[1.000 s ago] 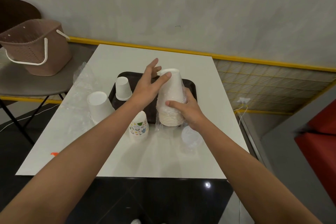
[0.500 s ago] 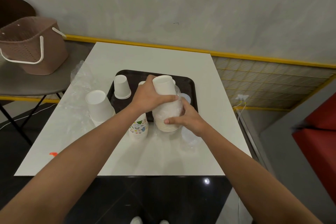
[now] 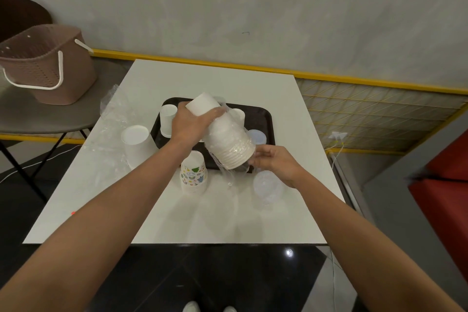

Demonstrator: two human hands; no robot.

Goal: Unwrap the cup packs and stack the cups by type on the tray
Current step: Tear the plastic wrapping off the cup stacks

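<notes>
My left hand (image 3: pixel 188 123) grips the upper end of a wrapped pack of white paper cups (image 3: pixel 228 138), lifted and tilted above the dark tray (image 3: pixel 264 116). At the pack's open lower end, my right hand (image 3: pixel 274 162) pinches the clear wrap (image 3: pixel 229 175). A small white cup stack (image 3: pixel 167 120) stands upside down at the tray's left. More cups on the tray are partly hidden behind the pack. In front of the tray stands a stack of patterned cups (image 3: pixel 193 173). A big white cup stack (image 3: pixel 138 144) sits to the left.
Loose clear plastic wrap (image 3: pixel 111 109) lies on the white table (image 3: pixel 202 210) at the left. Clear plastic cups (image 3: pixel 267 186) sit near my right wrist. A brown basket (image 3: pixel 45 66) rests on a chair at the left. A wall stands behind the table.
The wrapped pack stood upright on the table edge of the tray; now my left hand has lifted and tilted it, and my right hand has slid down to its open end.
</notes>
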